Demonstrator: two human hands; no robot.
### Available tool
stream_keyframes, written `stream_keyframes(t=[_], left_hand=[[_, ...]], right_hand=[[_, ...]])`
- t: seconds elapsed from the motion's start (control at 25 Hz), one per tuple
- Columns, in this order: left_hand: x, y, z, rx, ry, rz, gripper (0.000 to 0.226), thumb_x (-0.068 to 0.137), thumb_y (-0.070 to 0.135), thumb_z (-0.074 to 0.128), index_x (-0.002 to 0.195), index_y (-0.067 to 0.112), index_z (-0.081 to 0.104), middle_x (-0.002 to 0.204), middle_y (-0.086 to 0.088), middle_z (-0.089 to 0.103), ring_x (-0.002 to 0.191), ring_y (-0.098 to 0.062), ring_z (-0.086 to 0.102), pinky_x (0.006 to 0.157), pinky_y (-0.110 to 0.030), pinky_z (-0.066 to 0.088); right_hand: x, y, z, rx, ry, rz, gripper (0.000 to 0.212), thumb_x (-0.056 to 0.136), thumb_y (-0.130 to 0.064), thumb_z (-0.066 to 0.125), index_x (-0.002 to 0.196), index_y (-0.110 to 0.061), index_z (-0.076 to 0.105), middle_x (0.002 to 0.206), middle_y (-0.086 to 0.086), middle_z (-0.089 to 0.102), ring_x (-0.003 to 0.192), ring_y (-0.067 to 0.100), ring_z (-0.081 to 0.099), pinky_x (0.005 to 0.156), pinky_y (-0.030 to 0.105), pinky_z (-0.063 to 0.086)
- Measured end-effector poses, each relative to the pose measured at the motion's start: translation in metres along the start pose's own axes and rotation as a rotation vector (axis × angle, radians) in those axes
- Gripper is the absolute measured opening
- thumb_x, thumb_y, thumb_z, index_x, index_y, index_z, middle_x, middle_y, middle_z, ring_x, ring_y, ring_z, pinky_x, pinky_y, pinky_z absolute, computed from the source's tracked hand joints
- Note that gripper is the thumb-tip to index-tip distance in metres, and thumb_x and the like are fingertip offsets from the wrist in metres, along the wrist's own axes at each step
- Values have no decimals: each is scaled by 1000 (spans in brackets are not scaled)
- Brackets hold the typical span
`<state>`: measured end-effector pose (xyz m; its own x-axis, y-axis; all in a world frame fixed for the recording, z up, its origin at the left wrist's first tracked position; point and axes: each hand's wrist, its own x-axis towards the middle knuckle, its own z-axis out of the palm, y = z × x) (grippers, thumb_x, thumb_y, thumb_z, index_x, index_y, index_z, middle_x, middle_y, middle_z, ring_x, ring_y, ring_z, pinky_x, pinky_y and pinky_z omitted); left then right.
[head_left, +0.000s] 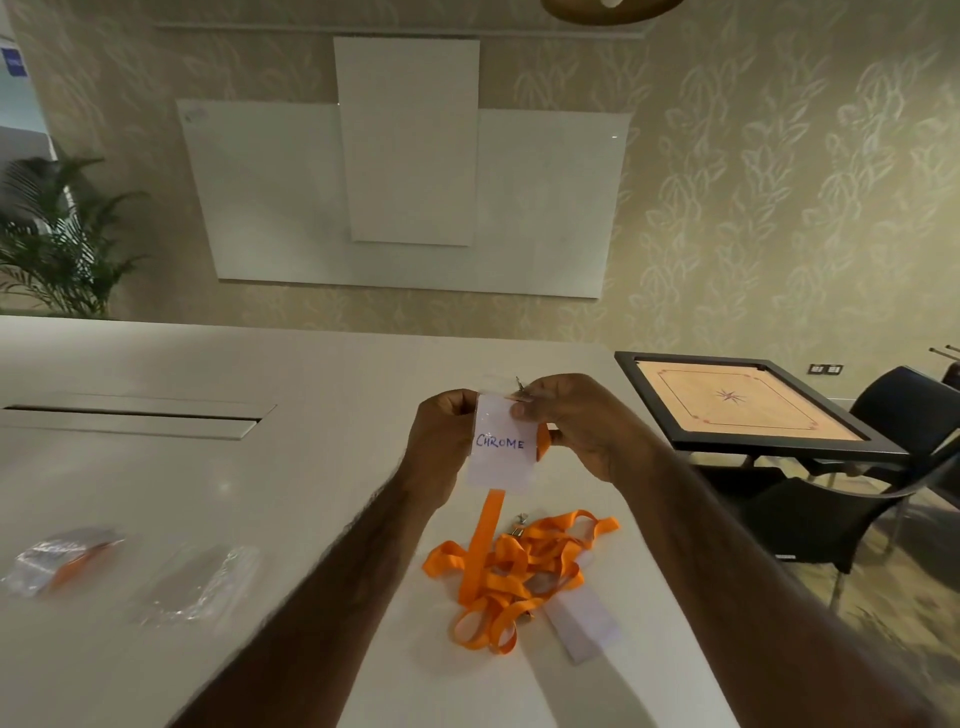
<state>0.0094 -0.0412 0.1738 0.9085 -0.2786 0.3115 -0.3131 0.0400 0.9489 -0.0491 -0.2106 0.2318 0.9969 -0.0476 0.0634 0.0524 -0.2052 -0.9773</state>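
I hold up a clear badge sleeve (501, 457) with a white card that reads CHROME, above the white table (260, 467). My left hand (441, 447) pinches its upper left edge. My right hand (576, 426) pinches its upper right corner, together with a metal clip and an orange lanyard strap (485, 525) that hangs down behind the card. A tangled heap of orange lanyards (514, 577) lies on the table below my hands. Another white card in a sleeve (584, 621) lies under the heap's right side.
Two clear plastic bags lie at the table's left, one with orange inside (62, 561) and one that looks empty (200, 584). A recessed slot (135, 415) runs across the table top. A carrom board (737, 402) and black chairs (852, 499) stand to the right.
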Motion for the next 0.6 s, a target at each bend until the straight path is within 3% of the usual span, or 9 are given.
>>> stream_keyframes(t=[0.16, 0.28, 0.4, 0.48, 0.6], left_hand=[[1, 6, -7, -83, -165, -20, 28, 96, 27, 54, 104, 6, 70, 84, 3, 78, 76, -19, 75, 75, -35, 62], [-5, 4, -2, -133, -266, 14, 27, 102, 9, 47, 120, -7, 60, 90, 7, 78, 87, -12, 74, 83, -24, 59], [-21, -6, 3, -138, -198, 7, 34, 94, 20, 68, 126, 10, 65, 115, -5, 75, 109, -22, 70, 95, -32, 56], [-28, -17, 15, 14, -196, 6, 29, 90, 18, 74, 119, 16, 70, 108, 4, 77, 103, -12, 72, 90, -23, 56], [-32, -29, 30, 230, -170, 33, 16, 97, 24, 65, 109, 26, 75, 92, 13, 78, 90, -4, 74, 81, -14, 54]], right_hand=[[0, 1, 6, 132, 99, -31, 4, 94, -7, 65, 97, -5, 66, 98, 11, 69, 88, 24, 69, 66, 31, 57], [2, 0, 1, 257, 209, -4, 2, 95, -8, 60, 97, -8, 62, 102, 13, 64, 96, 30, 66, 68, 35, 57], [4, -1, -9, 330, 256, 45, 4, 97, -8, 59, 100, -7, 60, 105, 14, 64, 100, 33, 66, 68, 38, 58], [5, -3, -13, 392, 232, 49, 4, 97, -6, 58, 100, -8, 60, 103, 14, 65, 97, 32, 67, 68, 41, 60], [5, -6, -13, 432, 212, 46, 5, 96, -3, 58, 96, -8, 59, 95, 11, 69, 86, 28, 71, 73, 43, 58]])
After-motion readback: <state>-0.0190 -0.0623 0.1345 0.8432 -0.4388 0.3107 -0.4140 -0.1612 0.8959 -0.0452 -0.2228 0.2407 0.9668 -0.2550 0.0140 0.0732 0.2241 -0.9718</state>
